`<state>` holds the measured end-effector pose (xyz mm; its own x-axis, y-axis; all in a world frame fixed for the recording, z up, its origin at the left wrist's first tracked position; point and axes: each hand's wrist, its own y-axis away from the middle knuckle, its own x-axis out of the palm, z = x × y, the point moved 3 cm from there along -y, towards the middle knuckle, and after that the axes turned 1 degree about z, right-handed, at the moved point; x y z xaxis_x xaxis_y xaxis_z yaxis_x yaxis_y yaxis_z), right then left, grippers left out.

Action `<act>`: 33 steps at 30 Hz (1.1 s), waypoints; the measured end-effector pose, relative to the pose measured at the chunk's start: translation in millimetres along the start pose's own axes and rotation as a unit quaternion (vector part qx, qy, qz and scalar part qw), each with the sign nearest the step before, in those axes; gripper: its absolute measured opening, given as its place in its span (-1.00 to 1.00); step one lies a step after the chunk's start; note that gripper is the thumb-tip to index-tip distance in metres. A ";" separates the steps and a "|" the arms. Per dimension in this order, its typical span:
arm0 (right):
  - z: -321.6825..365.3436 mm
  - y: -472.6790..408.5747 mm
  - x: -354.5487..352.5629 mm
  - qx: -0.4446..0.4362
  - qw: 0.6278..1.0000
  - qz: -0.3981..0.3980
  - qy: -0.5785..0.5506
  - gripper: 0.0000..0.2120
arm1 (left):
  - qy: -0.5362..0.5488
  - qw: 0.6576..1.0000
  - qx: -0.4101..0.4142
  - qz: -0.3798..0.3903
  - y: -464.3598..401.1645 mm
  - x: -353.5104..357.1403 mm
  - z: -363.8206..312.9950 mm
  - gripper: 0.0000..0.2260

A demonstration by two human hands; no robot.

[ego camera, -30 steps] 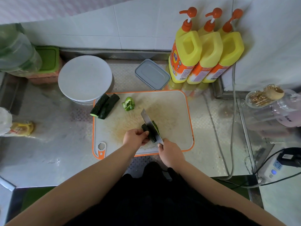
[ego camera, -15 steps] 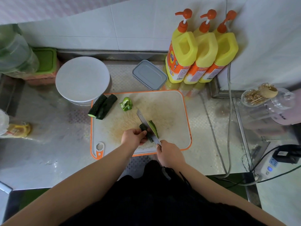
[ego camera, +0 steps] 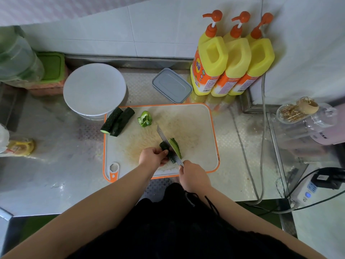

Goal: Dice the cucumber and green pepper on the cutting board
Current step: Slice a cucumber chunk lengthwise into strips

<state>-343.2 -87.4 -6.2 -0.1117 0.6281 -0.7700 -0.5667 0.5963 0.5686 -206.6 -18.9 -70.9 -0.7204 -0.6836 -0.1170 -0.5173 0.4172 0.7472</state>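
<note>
The left hand [ego camera: 153, 156] curls its fingers onto the dark green cucumber piece [ego camera: 166, 150] near the front middle of the white, orange-rimmed plastic cutting board [ego camera: 196, 131], pinning it down. Just to its right, the right hand [ego camera: 194, 175] is closed round the handle of a steel-bladed kitchen knife [ego camera: 164, 139], whose blade runs lengthwise through the cucumber; a pale-faced split strip of cucumber [ego camera: 175, 147] lies against the blade's right side.

At the far left of the steel counter [ego camera: 56, 165] sit a clear bag with something yellow inside [ego camera: 18, 146] and, further back, a green-lidded container [ego camera: 51, 67] beside a large clear plastic bottle [ego camera: 16, 60]. A round white plate [ego camera: 94, 88] rests behind the board's left rear corner. Two dark green cucumber lengths [ego camera: 117, 121] lie side by side, touching, at that corner, overhanging the board's left edge. The bright green pepper piece [ego camera: 144, 119] sits near them on the board, apart from the knife. Behind the board lies a grey rectangular container lid [ego camera: 171, 85], then three yellow pump bottles with orange tops [ego camera: 231, 60] stand against the tiled wall. At the far right are a clear glass jar lying on its side [ego camera: 296, 113] and a white power strip [ego camera: 306, 193].
</note>
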 end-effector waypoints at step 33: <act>-0.2 -10.3 14.2 -0.050 0.996 0.054 -0.052 -0.43 | -0.016 1.000 0.016 -0.010 5.1 0.0 -2.3 -0.93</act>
<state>-339.1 -84.7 -23.2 -0.0950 0.7370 -0.6692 -0.6354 0.4726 0.6107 -208.1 -18.2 -65.5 -0.7237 -0.6727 -0.1540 -0.5465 0.4224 0.7232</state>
